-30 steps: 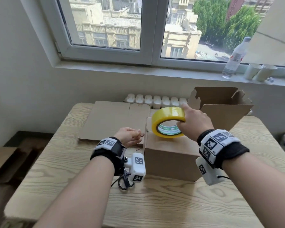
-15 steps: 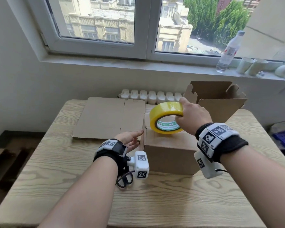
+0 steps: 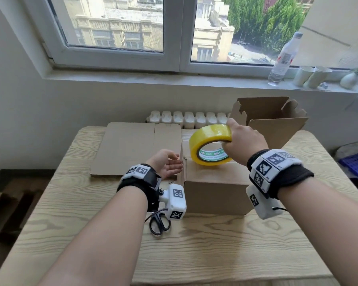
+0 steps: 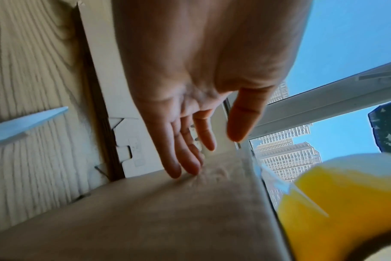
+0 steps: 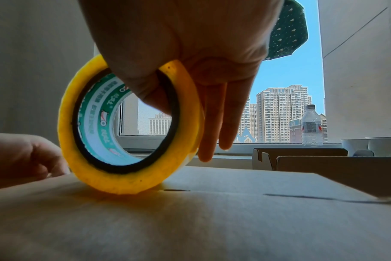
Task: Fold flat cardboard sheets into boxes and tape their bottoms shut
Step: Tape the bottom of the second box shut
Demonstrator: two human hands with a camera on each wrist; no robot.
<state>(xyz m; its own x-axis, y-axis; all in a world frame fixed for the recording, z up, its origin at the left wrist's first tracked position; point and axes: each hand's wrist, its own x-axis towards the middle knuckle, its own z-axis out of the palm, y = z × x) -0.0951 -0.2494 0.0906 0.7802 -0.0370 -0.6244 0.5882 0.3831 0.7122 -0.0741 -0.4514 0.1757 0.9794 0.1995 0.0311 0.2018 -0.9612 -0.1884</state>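
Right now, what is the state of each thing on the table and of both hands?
Tape roll: on edge on the box, gripped.
Box: flaps closed, seam untaped.
Second box: open.
Flat sheet: unfolded.
Scissors: lying closed.
Left hand: open, touching box side.
Right hand: gripping roll.

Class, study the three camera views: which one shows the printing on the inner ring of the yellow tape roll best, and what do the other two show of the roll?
The right wrist view: the yellow tape roll faces the lens, its green-and-white printed core large and close, the right hand gripping it. The head view shows the whole roll on the box, core print small. The left wrist view catches only a blurred yellow edge.
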